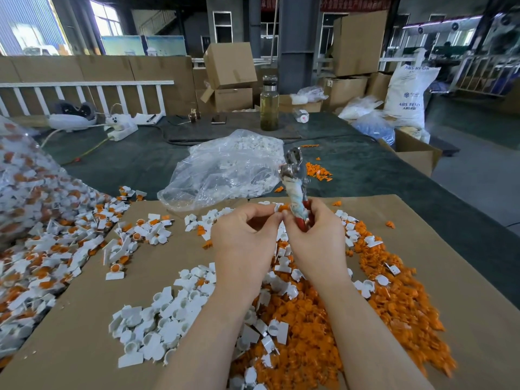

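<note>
One cardboard sheet [174, 277] covered the table. On it lay heaps of loose white parts [163, 319] and orange parts [394, 291], too many to count. One clear bag [225, 170] of white parts lay just beyond the sheet's far edge. Two hands worked above the sheet's middle. The right hand [315, 237] was curled round the handles of one pair of pliers [292, 178], jaws pointing up. The left hand [242, 237] pinched one small white-and-orange piece [280, 208]. Risk, as judged: the pinch looked slight, so the piece could slip into the heaps and be lost.

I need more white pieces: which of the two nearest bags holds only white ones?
The clear bag straight ahead, beyond the cardboard; the left bag mixes orange and white.
</note>
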